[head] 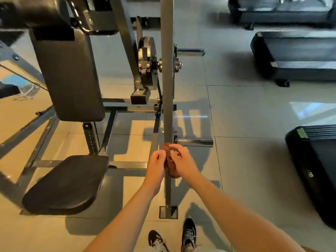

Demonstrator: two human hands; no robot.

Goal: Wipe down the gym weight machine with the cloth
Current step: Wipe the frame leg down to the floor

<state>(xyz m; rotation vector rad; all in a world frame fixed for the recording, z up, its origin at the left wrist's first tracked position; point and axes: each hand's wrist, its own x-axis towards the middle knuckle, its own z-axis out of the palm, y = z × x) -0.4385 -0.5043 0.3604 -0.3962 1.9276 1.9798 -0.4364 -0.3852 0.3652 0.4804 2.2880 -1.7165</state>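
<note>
Cloth (171,171) is bunched round the post (167,88), low and near, gripped by left hand (156,163) and right hand (183,160), fingers curled. Advise keeping it wrapped tight, stroking downward, then taking the peg (194,141) just right.

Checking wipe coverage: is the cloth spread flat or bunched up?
Bunched: the cloth is wadded against the upright post, held between left hand and right hand.
</note>
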